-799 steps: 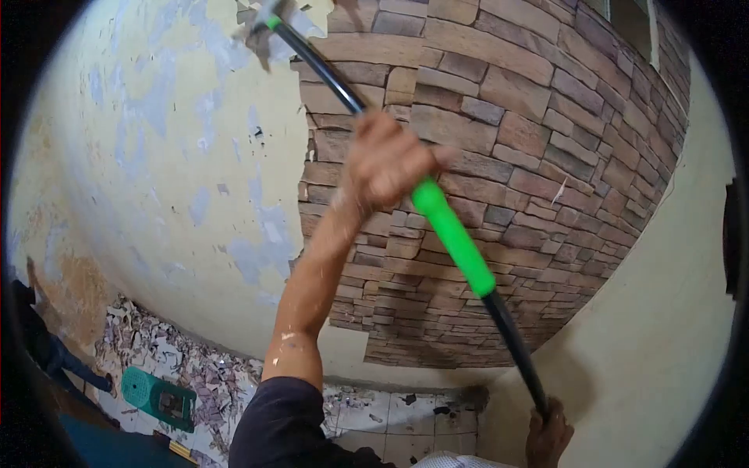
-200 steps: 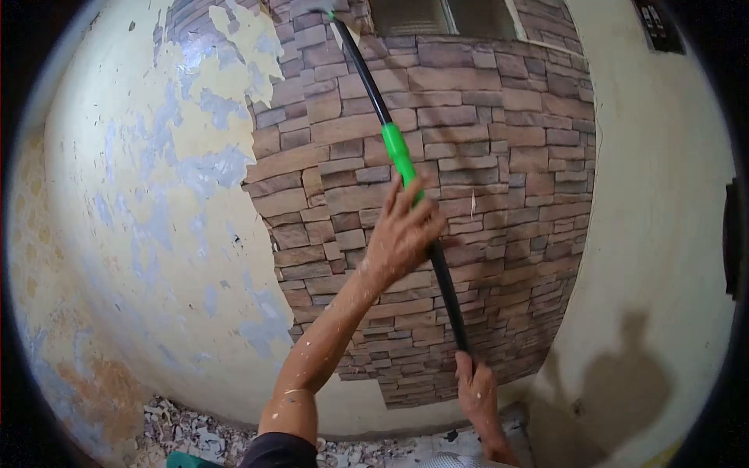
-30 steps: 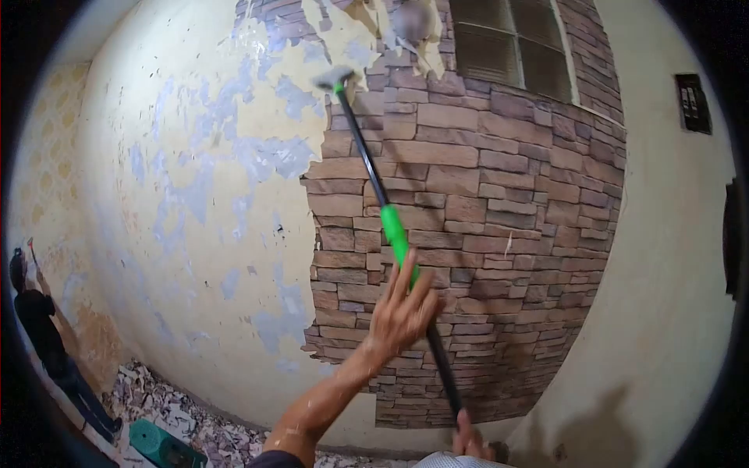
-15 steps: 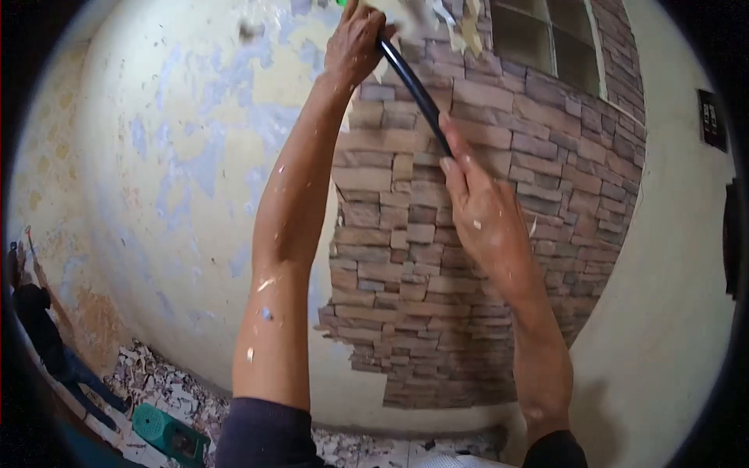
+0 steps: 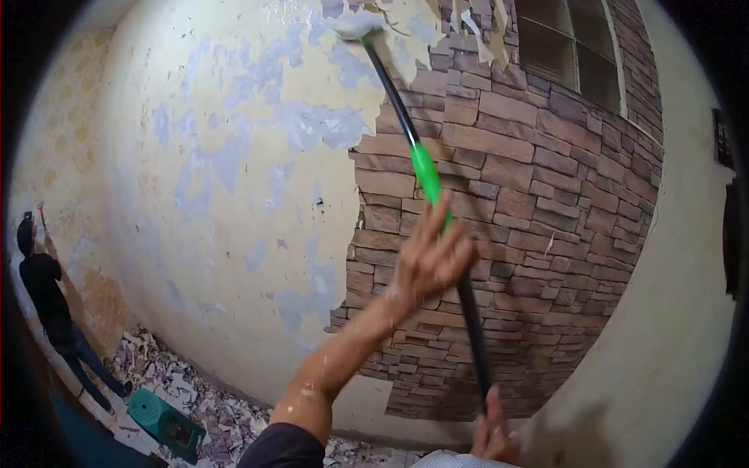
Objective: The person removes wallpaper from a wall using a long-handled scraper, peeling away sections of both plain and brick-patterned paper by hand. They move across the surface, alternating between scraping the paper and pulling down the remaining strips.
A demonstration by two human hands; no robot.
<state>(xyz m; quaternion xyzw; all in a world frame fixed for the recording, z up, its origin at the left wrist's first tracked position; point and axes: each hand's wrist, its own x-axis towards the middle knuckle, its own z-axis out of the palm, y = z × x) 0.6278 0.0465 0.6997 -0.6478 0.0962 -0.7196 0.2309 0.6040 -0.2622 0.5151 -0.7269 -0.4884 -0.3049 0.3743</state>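
Note:
A long-handled scraper (image 5: 399, 105) with a black pole and a bright green section slants up across the wall. Its pale head, blurred by motion, is at the ragged upper edge of the stone-patterned wallpaper (image 5: 507, 195). My left hand (image 5: 435, 253) is wrapped round the pole just below the green part. Lower down, near the bottom of the view, my right hand (image 5: 493, 438) grips the pole's lower end. Small pale flakes stick to my left forearm. Torn wallpaper strips (image 5: 491, 39) hang beside the window.
A person (image 5: 48, 288) in dark clothes stands at the far left wall with a tool raised. Near them is a green plastic stool (image 5: 164, 425) amid wallpaper scraps (image 5: 226, 421) on the floor. A paned window (image 5: 573, 54) is at the upper right.
The scraper has come down, bringing its green section and head into view. Both my hands have moved down and to the right, still on the pole.

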